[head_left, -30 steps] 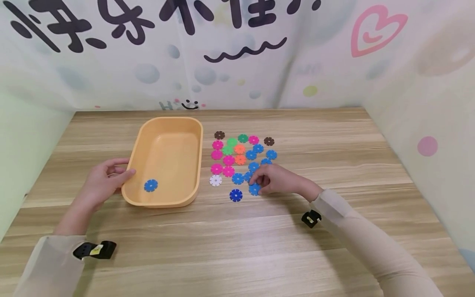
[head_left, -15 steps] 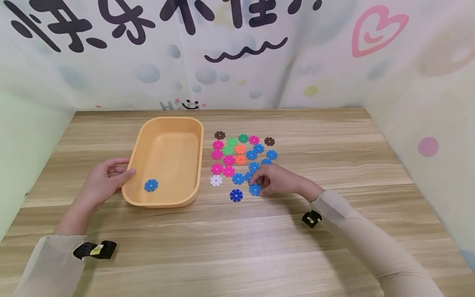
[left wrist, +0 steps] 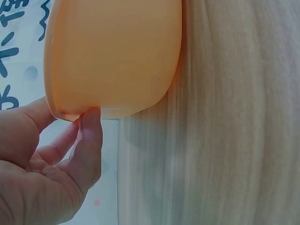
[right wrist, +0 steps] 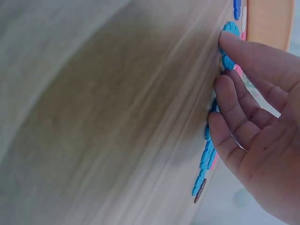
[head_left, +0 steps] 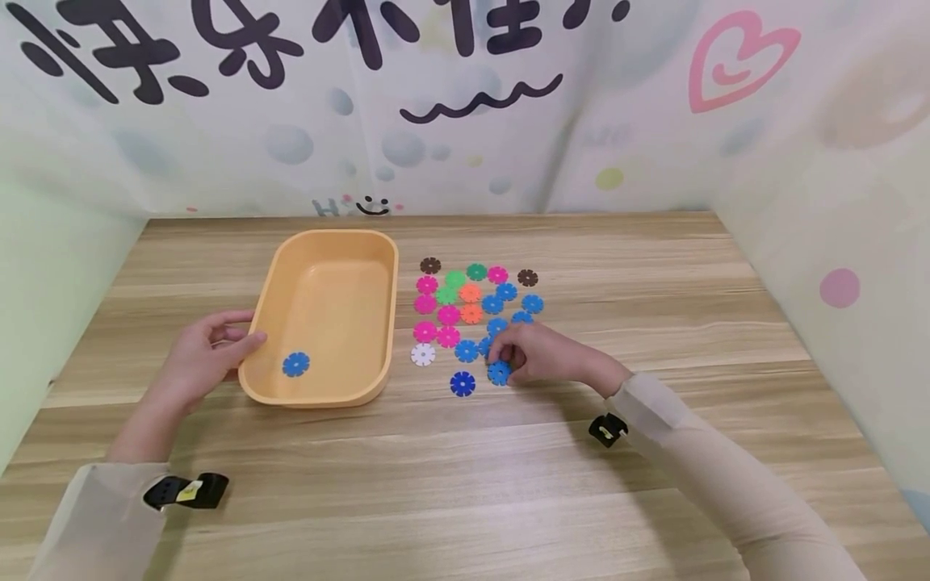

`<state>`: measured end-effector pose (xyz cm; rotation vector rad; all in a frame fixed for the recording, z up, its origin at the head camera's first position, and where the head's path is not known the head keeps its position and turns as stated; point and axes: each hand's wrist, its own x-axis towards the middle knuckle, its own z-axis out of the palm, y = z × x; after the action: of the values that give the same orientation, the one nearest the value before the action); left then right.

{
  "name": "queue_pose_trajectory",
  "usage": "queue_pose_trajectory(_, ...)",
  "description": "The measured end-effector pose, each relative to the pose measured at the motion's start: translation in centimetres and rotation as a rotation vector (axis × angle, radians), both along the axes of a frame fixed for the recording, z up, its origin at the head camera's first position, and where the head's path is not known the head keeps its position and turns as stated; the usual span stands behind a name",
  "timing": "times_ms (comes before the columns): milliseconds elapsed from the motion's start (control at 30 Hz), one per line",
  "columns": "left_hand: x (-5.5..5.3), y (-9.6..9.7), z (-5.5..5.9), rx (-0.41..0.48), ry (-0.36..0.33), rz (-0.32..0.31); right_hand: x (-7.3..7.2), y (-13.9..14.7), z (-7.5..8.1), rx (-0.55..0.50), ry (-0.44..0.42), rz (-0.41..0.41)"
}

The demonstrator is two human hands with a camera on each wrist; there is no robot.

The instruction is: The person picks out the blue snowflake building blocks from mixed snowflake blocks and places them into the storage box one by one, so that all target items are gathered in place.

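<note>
A shallow orange plastic bin [head_left: 334, 315] stands left of centre with one blue notched disc [head_left: 295, 364] lying inside. My left hand [head_left: 203, 355] grips its left rim near the front corner, thumb over the edge and fingers against the outside wall [left wrist: 112, 70]. Over the front right of the scattered discs, my right hand [head_left: 548, 355] pinches a light blue notched disc [head_left: 499, 373] by its edge. Its thumb lies on that blue disc [right wrist: 228, 61] in the right wrist view. The hand covers parts of other blue discs.
Right of the bin lie several flat notched discs: pink [head_left: 448, 315], orange [head_left: 471, 313], green [head_left: 454, 278], brown [head_left: 430, 265], white [head_left: 423, 354] and dark blue [head_left: 462, 384]. A printed cloth [head_left: 465, 161] backs the wooden table [head_left: 407, 500].
The light blue disc at the right fingertips has tilted slightly from flat. Both hands and the bin keep nearly the same positions.
</note>
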<state>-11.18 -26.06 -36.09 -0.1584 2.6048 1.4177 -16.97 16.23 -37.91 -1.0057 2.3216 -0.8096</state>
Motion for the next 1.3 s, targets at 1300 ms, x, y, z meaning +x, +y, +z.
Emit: queue_pose_trajectory(1300, 0.2, 0.0, 0.0, 0.026, 0.013, -0.005, -0.7, -0.4, 1.2, -0.072, 0.072, 0.006)
